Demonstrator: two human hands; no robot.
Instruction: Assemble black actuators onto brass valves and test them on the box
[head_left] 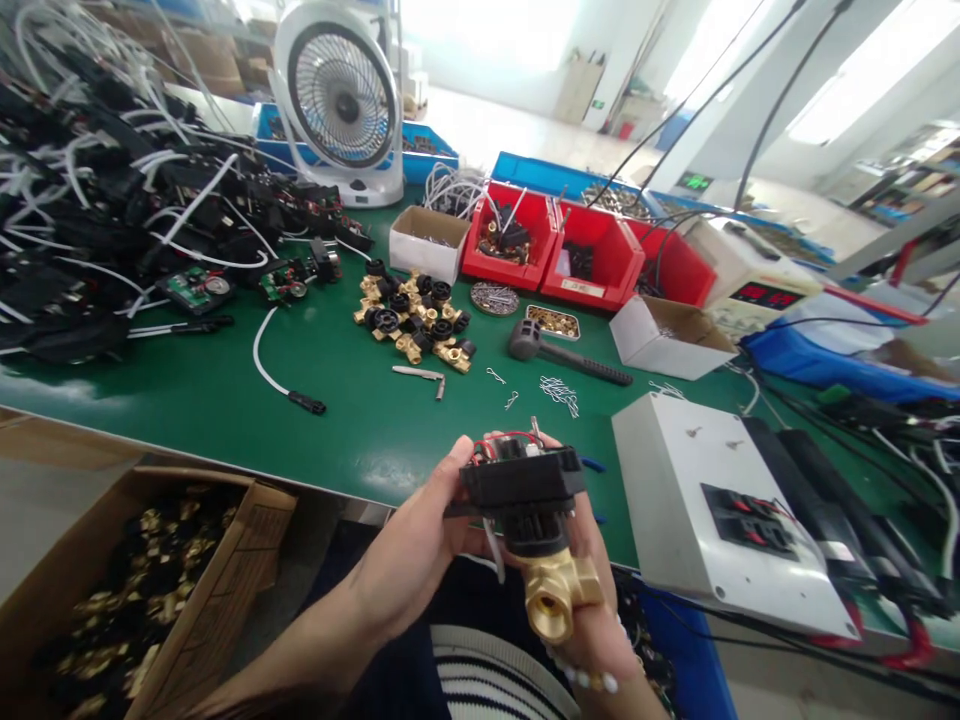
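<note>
Between my two hands, in front of the bench edge, is a valve with a black actuator housing (523,482) and a brass body (553,592). Red wires and a metal pin show on its top. My left hand (420,530) grips the housing's left side, thumb up. My right hand (600,610) wraps the right side and the brass part; some of its fingers are hidden. Beyond them lie R-shaped spring clips (559,395), a black mallet (566,352), a small metal tool (421,374) and a pile of brass valve bodies (415,312).
A heap of black units with white cables (112,210) covers the bench's left. Red bins (592,260), a fan (341,95) and a white box (427,240) stand behind. A grey box (720,510) sits right. A carton (259,530) of brass parts is below left.
</note>
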